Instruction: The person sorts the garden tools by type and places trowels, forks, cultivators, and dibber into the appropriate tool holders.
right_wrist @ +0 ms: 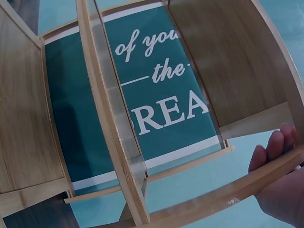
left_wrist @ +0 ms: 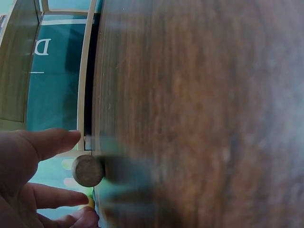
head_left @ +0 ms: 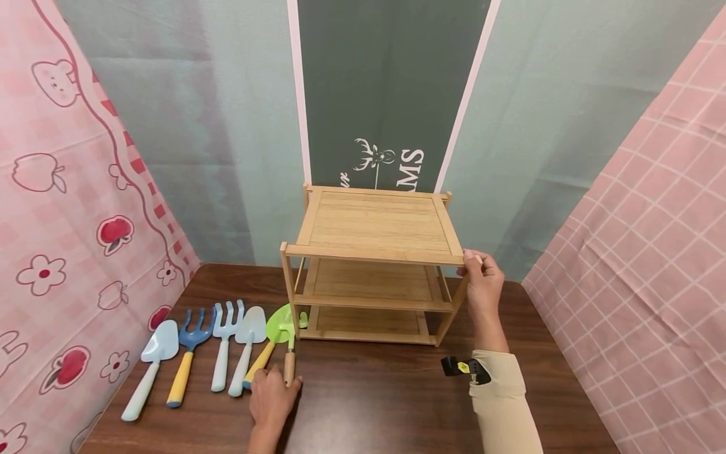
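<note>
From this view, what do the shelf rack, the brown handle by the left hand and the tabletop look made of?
Shelf rack: bamboo or light wood, smooth, perhaps lacquered; fine streaky grain.
Brown handle: probably wood, matte; tan, faintly mottled.
Tabletop: wood or wood-look laminate, satin; dark streaks, soft reflections. Can't tell which.

Right sleeve (head_left: 501, 391) beige; wrist strap (head_left: 481, 373) black; small black device (head_left: 450, 366), yellow patch (head_left: 464, 367).

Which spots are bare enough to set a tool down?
Bare: the tabletop in front of the wooden rack, between the left hand and right sleeve; also the top shelf. Crowded: the tabletop's left side, where six garden tools lie close together.
</note>
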A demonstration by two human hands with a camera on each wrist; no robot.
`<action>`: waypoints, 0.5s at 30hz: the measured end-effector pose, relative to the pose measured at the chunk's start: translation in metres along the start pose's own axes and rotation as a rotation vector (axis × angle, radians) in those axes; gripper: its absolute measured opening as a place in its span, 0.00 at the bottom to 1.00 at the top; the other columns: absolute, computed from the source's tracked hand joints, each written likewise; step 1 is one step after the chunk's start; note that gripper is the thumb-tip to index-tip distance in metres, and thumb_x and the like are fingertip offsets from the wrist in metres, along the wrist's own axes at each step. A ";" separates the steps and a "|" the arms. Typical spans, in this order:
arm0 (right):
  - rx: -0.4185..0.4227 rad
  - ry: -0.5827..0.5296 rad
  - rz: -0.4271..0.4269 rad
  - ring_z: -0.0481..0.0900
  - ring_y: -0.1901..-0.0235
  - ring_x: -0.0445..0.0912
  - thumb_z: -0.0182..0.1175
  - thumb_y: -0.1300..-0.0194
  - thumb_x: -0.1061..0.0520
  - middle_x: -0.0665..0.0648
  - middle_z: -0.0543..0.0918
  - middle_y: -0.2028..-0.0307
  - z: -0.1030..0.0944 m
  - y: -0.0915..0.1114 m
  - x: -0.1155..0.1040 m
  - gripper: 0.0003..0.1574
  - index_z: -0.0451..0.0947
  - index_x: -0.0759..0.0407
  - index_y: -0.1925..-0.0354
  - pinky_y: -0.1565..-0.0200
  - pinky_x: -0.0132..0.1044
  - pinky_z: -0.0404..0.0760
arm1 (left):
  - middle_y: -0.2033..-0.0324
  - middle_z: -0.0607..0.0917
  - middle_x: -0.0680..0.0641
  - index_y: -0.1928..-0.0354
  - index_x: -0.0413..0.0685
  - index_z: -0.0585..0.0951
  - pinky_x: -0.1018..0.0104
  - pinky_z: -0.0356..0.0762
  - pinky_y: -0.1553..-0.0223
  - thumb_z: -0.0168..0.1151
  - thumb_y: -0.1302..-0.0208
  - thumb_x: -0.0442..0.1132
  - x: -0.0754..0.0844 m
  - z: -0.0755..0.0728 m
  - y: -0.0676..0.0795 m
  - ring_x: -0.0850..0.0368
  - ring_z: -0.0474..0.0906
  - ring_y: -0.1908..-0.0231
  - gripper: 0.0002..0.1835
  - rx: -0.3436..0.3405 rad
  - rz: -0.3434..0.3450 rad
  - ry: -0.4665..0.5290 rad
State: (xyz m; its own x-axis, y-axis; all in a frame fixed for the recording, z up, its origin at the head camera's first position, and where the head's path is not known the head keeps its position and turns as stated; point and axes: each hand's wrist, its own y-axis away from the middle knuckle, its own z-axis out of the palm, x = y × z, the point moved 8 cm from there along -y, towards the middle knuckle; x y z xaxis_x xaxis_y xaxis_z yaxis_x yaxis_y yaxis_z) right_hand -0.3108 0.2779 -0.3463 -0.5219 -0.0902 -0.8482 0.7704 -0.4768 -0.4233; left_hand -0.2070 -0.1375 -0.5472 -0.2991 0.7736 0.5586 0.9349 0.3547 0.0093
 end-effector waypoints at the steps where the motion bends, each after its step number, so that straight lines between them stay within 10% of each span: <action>1: 0.001 -0.009 0.001 0.72 0.81 0.43 0.57 0.37 0.65 0.54 0.78 0.77 0.000 0.000 0.000 0.11 0.75 0.77 0.65 0.73 0.30 0.74 | 0.67 0.70 0.32 0.69 0.31 0.78 0.48 0.70 0.78 0.72 0.53 0.46 0.000 0.000 -0.001 0.37 0.69 0.67 0.22 -0.002 0.001 -0.001; 15: 0.016 -0.089 0.022 0.72 0.83 0.43 0.55 0.39 0.70 0.53 0.73 0.81 0.000 -0.002 0.004 0.10 0.75 0.60 0.75 0.76 0.31 0.74 | 0.77 0.69 0.39 0.82 0.34 0.77 0.50 0.71 0.79 0.73 0.55 0.39 0.003 0.002 -0.007 0.42 0.71 0.75 0.16 -0.007 0.032 -0.016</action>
State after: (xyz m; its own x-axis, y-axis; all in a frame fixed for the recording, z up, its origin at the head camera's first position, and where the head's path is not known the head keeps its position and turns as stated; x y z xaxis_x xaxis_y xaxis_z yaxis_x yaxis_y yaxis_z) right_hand -0.3142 0.2782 -0.3490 -0.5361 -0.1774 -0.8253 0.7761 -0.4881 -0.3992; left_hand -0.2149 -0.1366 -0.5472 -0.2716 0.7927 0.5458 0.9455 0.3256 -0.0023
